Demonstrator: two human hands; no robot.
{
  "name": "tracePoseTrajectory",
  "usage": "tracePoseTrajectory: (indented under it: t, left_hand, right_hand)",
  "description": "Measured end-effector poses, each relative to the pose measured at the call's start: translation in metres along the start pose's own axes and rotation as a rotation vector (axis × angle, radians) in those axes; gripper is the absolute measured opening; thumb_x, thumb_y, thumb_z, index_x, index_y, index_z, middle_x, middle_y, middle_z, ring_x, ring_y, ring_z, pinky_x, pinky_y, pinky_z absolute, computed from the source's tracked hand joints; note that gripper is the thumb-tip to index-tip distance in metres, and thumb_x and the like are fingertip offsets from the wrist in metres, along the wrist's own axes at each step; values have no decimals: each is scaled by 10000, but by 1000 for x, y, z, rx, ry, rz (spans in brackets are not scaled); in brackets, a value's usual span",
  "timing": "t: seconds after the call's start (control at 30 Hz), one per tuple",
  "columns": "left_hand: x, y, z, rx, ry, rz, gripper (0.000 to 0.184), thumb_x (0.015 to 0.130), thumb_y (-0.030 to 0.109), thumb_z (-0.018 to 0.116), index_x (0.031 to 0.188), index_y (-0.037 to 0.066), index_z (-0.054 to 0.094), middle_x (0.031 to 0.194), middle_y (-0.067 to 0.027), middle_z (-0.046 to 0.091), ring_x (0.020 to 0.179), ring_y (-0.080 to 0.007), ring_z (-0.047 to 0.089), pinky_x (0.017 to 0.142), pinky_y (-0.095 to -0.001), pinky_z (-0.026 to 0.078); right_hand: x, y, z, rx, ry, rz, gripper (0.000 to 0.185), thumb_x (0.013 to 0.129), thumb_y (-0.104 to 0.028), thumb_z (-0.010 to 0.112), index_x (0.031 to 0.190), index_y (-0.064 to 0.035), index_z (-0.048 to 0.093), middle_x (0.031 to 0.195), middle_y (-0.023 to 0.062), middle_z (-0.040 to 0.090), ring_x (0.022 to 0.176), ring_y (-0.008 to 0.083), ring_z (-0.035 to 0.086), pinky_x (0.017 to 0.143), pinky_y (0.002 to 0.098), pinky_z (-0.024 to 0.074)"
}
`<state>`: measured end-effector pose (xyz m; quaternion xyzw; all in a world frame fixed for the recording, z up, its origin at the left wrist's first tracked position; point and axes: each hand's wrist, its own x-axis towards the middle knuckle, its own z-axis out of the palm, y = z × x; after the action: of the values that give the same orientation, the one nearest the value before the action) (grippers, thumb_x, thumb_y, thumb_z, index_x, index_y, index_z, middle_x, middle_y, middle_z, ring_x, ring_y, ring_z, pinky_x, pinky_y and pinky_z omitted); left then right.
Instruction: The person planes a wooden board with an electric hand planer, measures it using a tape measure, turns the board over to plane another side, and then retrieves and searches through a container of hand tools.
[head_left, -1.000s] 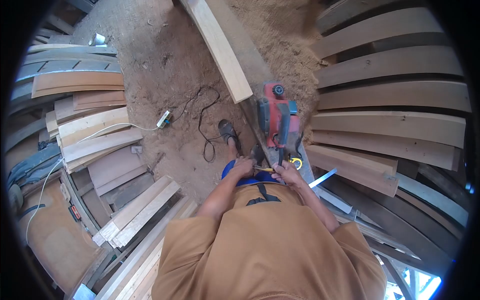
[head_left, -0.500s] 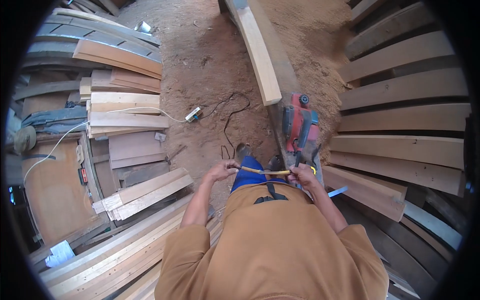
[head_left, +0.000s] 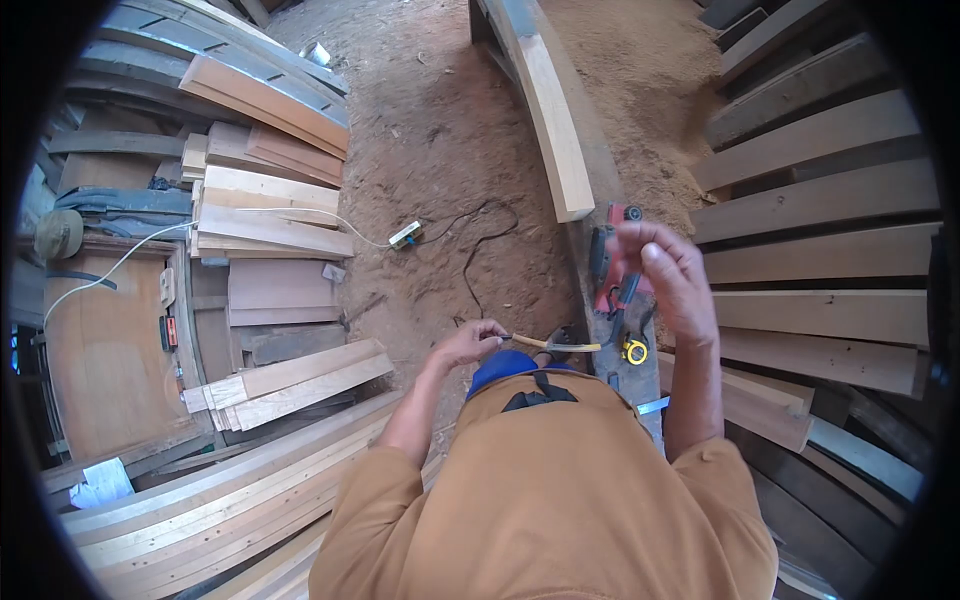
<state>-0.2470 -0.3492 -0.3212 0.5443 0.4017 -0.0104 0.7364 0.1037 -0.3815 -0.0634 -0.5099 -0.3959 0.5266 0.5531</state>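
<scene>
My left hand (head_left: pixel 470 343) is closed on the near end of a thin tool with a yellowish handle (head_left: pixel 540 345), which points right across my lap. Raised above the bench, my right hand (head_left: pixel 668 275) has its fingers apart and holds nothing. It partly covers a red power planer (head_left: pixel 606 270) lying on the narrow bench (head_left: pixel 590 150). A yellow tape measure (head_left: pixel 634 349) rests on the bench below that hand. Beyond the planer, a pale wooden beam (head_left: pixel 560 150) lies lengthwise along the bench.
Stacked boards (head_left: pixel 280 210) line the left side, and long planks (head_left: pixel 820 250) fill the right. A power strip (head_left: pixel 406 235) with a dark cord (head_left: pixel 470 265) lies on the dirt floor. Long pale strips (head_left: pixel 230 500) are at the lower left. Sawdust covers the ground behind the bench.
My right hand has let go of the yellowish-handled tool and risen up over the planer. My left hand still holds the tool. The view has shifted, so the bench appears further right.
</scene>
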Motion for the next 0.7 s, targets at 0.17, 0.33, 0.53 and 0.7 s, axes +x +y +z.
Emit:
tracePoseTrajectory:
  t: [0.17, 0.33, 0.53, 0.7]
  left_hand:
    - [-6, -1, 9, 38, 80, 54, 203, 921, 180, 627, 1067, 51, 687, 857, 31, 642, 755, -76, 553, 651, -267, 458]
    - [-9, 5, 15, 39, 115, 83, 198, 918, 177, 612, 1041, 39, 683, 798, 17, 631, 723, -89, 559, 637, -283, 455]
    - [-16, 6, 21, 121, 166, 103, 176, 915, 161, 609, 1022, 43, 684, 783, 19, 615, 699, -82, 548, 614, -263, 442]
    - [-15, 1, 21, 280, 229, 166, 240, 892, 199, 649, 1047, 26, 705, 855, -109, 708, 795, -192, 646, 736, -366, 521]
  right_hand:
    - [-7, -114, 76, 55, -454, -576, 471, 1009, -343, 519, 1257, 44, 617, 1146, 194, 685, 972, 218, 660, 894, 356, 516]
    - [-55, -176, 117, 99, -715, -776, 424, 999, -349, 542, 1258, -25, 635, 1132, 171, 689, 994, 212, 653, 928, 373, 491]
    - [-128, -216, 116, 28, -636, -689, 376, 988, -355, 570, 1259, -108, 655, 1115, 143, 694, 1021, 204, 643, 969, 394, 460]
    - [-159, -225, 127, 38, -604, -677, 344, 979, -360, 593, 1260, -178, 673, 1101, 120, 698, 1043, 198, 635, 1004, 411, 435]
